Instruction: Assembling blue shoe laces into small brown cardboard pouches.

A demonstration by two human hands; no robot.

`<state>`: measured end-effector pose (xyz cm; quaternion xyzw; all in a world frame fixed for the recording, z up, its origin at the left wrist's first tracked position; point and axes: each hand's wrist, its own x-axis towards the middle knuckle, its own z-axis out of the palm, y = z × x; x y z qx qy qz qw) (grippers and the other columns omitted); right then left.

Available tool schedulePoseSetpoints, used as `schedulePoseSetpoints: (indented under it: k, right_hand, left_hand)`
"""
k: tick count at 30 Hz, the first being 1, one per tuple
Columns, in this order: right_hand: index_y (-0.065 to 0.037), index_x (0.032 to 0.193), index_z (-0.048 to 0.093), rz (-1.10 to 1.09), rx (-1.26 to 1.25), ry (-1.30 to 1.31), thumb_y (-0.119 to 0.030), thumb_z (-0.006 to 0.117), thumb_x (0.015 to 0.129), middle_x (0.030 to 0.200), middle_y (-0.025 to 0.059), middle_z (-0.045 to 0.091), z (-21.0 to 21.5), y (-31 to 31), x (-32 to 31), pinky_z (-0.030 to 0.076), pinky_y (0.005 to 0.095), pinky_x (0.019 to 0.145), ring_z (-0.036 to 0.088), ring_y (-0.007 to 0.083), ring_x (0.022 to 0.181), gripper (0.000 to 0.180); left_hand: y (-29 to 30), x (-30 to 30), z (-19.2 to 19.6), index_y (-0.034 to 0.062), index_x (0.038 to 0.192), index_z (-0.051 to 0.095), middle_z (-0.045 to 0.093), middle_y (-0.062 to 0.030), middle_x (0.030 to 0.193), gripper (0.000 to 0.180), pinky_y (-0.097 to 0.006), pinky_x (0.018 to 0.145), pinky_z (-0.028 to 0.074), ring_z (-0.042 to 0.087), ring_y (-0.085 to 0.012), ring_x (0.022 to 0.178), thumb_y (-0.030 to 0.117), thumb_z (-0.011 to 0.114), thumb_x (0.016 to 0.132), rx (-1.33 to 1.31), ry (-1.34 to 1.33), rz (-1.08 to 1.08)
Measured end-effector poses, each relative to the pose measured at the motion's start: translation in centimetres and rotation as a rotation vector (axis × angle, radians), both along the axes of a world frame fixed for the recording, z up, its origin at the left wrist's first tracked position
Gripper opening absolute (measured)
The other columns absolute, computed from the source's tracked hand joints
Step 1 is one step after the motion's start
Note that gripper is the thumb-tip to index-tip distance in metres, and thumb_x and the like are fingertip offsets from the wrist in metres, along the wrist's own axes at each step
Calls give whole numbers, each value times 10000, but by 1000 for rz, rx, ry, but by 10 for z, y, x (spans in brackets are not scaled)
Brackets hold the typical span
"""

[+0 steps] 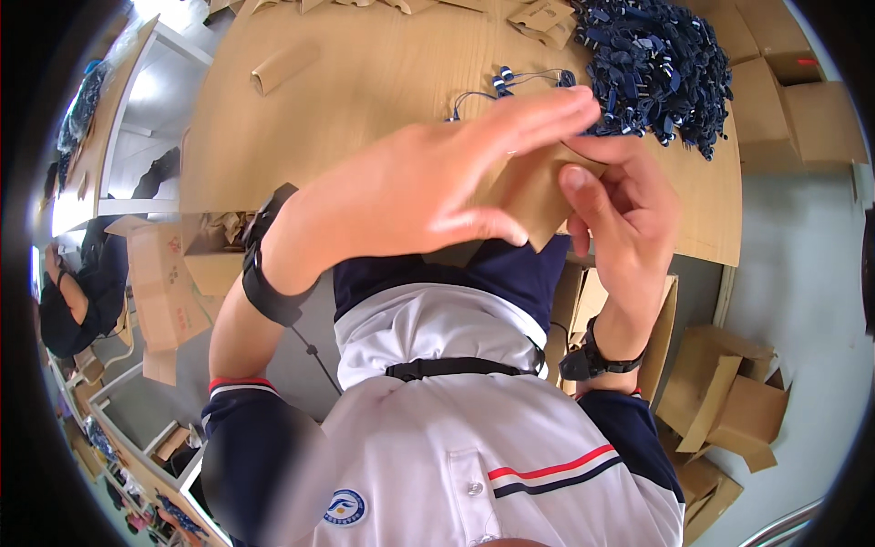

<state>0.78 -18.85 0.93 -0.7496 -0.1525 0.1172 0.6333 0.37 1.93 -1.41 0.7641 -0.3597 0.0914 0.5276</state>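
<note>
The person at the bench [392, 77] has a small brown cardboard packet [540, 193] up between both hands, around the bench's near edge and in front of the body. The right grip [629, 196] is grasping it: the thumb lies on the packet's right side and the other fingers curl in around that edge, so most of the packet sticks out to the left of this grip. The left grip [433, 182] is spread wide around the other end, its long fingers stretched across the upper side and the thumb reaching close to the lower corner; they are a little blurred, and I cannot tell whether they press on the packet.

Just beyond the left fingertips, a pair of blue-and-white earphones [507, 82] lies on the bench. To the right of them is a big heap of dark blue earphones [652, 73]. A single brown sleeve [284, 66] lies well apart, toward the far left, and more brown packets [547, 20] sit at the far edge.
</note>
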Motion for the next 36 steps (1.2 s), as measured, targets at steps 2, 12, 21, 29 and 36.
schedulePoseSetpoints:
  k: [2, 12, 21, 29, 36]
  right_hand:
    - [10, 1004, 650, -171, -2, -236, 54, 636, 872, 762, 59, 668, -8, 4, -4, 468, 209, 524, 601, 89, 606, 140]
    - [-38, 882, 718, -152, -251, -1384, 61, 737, 663, 846, 118, 706, -18, -3, 32, 520, 273, 570, 649, 218, 652, 241]
    - [49, 1033, 662, -336, 50, -885, 22, 724, 835, 766, 105, 682, -33, 29, 16, 419, 177, 480, 567, 70, 565, 209]
    - [60, 1030, 637, -150, 212, -679, 32, 656, 863, 895, 155, 680, -26, 0, 11, 417, 197, 510, 582, 79, 637, 170]
    - [-12, 1026, 669, 77, -224, -714, -42, 737, 687, 908, 98, 674, -41, -10, 6, 504, 293, 685, 653, 198, 782, 347]
  left_hand:
    - [1, 4, 6, 16, 1324, 501, 583, -133, 1277, 522, -314, 826, 534, 623, -238, 1064, 22, 669, 831, 104, -26, 171]
    - [-29, -2, 25, -22, 1079, 667, 687, -55, 830, 192, -224, 651, 551, 644, -75, 714, 108, 562, 984, -280, 440, 267]
    - [-53, 2, 0, -95, 1042, 637, 703, -112, 941, 162, -221, 671, 542, 642, -100, 727, 32, 571, 965, -310, -160, 600]
    - [-57, -15, 7, -99, 1035, 638, 696, -129, 953, 159, -239, 664, 541, 650, -118, 721, 24, 566, 964, -355, -59, 582]
    - [-70, -41, 1, -100, 1089, 585, 663, -158, 688, 319, -275, 516, 554, 690, -223, 594, 196, 498, 1009, -706, 775, 282]
